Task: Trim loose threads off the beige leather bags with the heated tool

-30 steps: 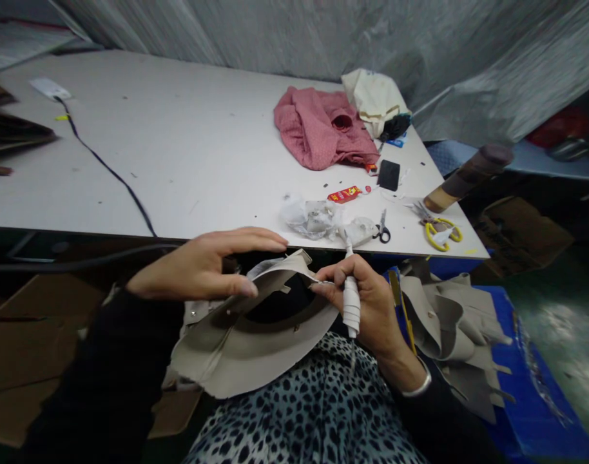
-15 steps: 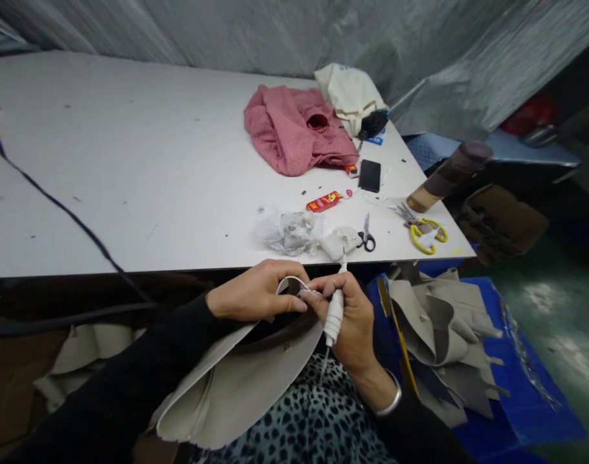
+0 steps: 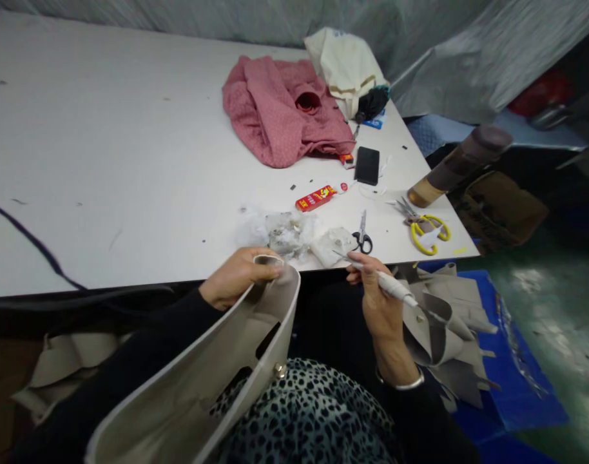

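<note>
My left hand (image 3: 234, 278) is closed on the top edge of a beige leather-like bag piece (image 3: 183, 380), thumb inside its fold. The piece hangs over my lap, curved open, with dark slots cut through one wall and a small metal stud (image 3: 280, 370) on its outer face. To the right, apart from the piece, my right hand (image 3: 382, 316) grips an awl (image 3: 394, 285) with a white-wrapped handle. Its thin metal tip points up and left, towards crumpled clear plastic bags (image 3: 289, 233) on the table's front edge.
On the white table (image 3: 106, 161) lie black-handled scissors (image 3: 363, 240), yellow-handled shears (image 3: 427, 233), a red packet (image 3: 316, 198), a black flat case (image 3: 366, 165), a pink garment (image 3: 275, 109) and a bottle (image 3: 456, 166). More beige pieces (image 3: 461, 322) rest on blue sheeting at right.
My hands have moved apart. The right hand with the awl has left the piece's edge and gone right; the bag piece is turned and opened wider in my left hand.
</note>
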`<act>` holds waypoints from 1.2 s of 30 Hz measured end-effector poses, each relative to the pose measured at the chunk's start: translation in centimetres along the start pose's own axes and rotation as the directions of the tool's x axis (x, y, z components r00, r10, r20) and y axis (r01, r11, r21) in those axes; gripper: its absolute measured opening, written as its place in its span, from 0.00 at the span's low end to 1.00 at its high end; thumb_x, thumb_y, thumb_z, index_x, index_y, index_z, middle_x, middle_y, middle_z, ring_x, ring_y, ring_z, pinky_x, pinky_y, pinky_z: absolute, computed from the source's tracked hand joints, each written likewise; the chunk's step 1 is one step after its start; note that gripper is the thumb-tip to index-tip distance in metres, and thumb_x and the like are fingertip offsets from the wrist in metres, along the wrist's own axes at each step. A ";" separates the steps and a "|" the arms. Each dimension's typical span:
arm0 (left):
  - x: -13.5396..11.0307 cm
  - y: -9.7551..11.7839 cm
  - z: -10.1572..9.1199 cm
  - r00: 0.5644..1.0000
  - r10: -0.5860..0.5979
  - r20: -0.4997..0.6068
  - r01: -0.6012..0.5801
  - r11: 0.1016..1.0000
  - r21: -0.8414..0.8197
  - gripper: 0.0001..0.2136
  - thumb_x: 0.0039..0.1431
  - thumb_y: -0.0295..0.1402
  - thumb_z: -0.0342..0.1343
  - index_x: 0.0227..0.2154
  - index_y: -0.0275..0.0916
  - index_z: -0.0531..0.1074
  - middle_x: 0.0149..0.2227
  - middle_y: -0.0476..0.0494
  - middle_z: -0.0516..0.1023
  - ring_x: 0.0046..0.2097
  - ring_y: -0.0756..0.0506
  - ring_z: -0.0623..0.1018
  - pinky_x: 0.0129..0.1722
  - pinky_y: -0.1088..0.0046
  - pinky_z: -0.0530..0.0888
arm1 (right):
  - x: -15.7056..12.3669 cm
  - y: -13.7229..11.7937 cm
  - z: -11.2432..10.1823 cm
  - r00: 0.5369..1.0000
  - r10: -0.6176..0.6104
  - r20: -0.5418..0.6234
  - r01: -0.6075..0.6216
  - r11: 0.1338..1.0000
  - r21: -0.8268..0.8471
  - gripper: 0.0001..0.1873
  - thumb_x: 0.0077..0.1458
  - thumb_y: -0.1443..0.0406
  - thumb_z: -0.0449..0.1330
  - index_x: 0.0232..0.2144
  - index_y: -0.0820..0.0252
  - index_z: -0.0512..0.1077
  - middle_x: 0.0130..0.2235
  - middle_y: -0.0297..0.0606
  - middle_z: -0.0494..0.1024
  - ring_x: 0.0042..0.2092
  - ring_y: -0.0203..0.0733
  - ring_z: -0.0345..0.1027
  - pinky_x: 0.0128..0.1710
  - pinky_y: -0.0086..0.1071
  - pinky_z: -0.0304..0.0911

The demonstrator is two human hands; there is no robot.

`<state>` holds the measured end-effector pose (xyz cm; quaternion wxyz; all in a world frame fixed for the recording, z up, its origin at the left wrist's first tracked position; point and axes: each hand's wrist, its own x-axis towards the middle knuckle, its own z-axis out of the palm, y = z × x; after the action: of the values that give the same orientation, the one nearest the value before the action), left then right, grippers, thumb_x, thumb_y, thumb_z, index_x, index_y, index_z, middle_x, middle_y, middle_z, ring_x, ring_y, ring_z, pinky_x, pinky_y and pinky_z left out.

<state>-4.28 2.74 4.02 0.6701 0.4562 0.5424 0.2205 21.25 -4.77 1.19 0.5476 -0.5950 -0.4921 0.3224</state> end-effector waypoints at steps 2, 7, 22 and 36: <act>0.7 -1.8 2.8 0.999 0.036 -0.007 -0.035 0.994 0.101 0.10 0.47 0.38 0.69 0.27 0.38 0.77 0.24 0.48 0.78 0.29 0.45 0.75 0.33 0.68 0.70 | 0.8 0.7 -0.2 0.999 0.036 -0.038 -0.038 0.997 -0.063 0.17 0.67 0.50 0.62 0.42 0.57 0.80 0.35 0.37 0.81 0.34 0.40 0.76 0.39 0.35 0.74; 1.1 -3.7 6.6 0.984 0.177 0.023 -0.174 0.925 0.337 0.06 0.54 0.35 0.64 0.28 0.38 0.80 0.31 0.44 0.84 0.37 0.41 0.80 0.42 0.66 0.71 | 2.0 1.4 -0.2 0.998 -0.004 -0.055 -0.004 0.989 -0.146 0.13 0.64 0.54 0.66 0.39 0.58 0.79 0.33 0.34 0.82 0.33 0.40 0.77 0.38 0.34 0.73; 2.5 -1.6 5.1 0.993 0.060 0.099 -0.081 0.974 0.214 0.09 0.52 0.39 0.67 0.30 0.38 0.81 0.26 0.49 0.79 0.31 0.45 0.75 0.37 0.69 0.69 | 3.4 2.9 -0.2 0.997 -0.026 0.075 0.036 0.991 -0.129 0.12 0.68 0.54 0.62 0.38 0.56 0.78 0.33 0.33 0.80 0.34 0.40 0.76 0.36 0.34 0.72; 2.3 -1.3 5.7 0.993 0.031 0.113 -0.057 0.972 0.230 0.08 0.51 0.37 0.68 0.30 0.37 0.83 0.29 0.47 0.82 0.32 0.45 0.76 0.38 0.68 0.69 | 1.8 2.8 -0.2 1.000 -0.021 0.007 0.021 1.000 0.000 0.13 0.66 0.53 0.65 0.36 0.55 0.79 0.33 0.34 0.81 0.34 0.42 0.77 0.37 0.37 0.75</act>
<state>1.47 1.76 1.66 0.6356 0.5547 0.5169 0.1450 22.67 -2.96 -1.20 0.5492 -0.5888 -0.5002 0.3187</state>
